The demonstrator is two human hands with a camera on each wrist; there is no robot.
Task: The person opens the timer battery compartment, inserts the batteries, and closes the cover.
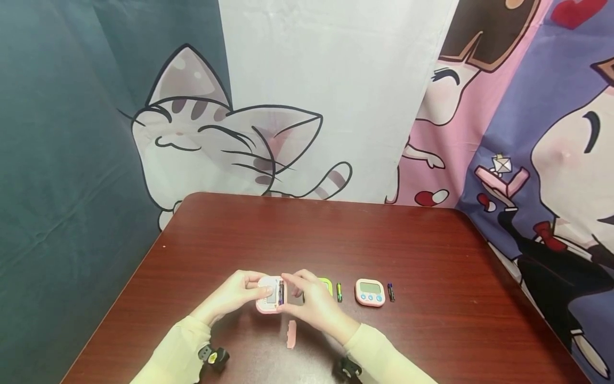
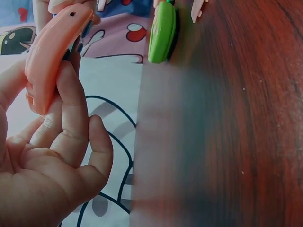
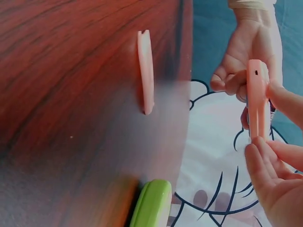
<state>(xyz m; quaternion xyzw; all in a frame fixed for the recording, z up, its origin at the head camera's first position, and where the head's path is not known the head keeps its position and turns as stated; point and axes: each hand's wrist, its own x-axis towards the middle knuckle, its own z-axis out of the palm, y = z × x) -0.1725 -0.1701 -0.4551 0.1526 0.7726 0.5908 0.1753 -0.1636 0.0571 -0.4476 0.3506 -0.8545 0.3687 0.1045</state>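
Observation:
A pink-edged digital timer is held up between both hands, its battery slot uncovered with a dark battery lying in it. My left hand grips its left side, thumb over the face toward the head camera. Thumb and fingers of my right hand pinch the opposite edge, beside the slot. In the right wrist view the timer appears edge-on between the two hands. Below it, a loose pink battery cover lies on the table.
A green timer lies partly hidden behind my right hand, with a green battery beside it. Farther right are another pink timer and a dark battery. A printed cloth hangs behind the brown table.

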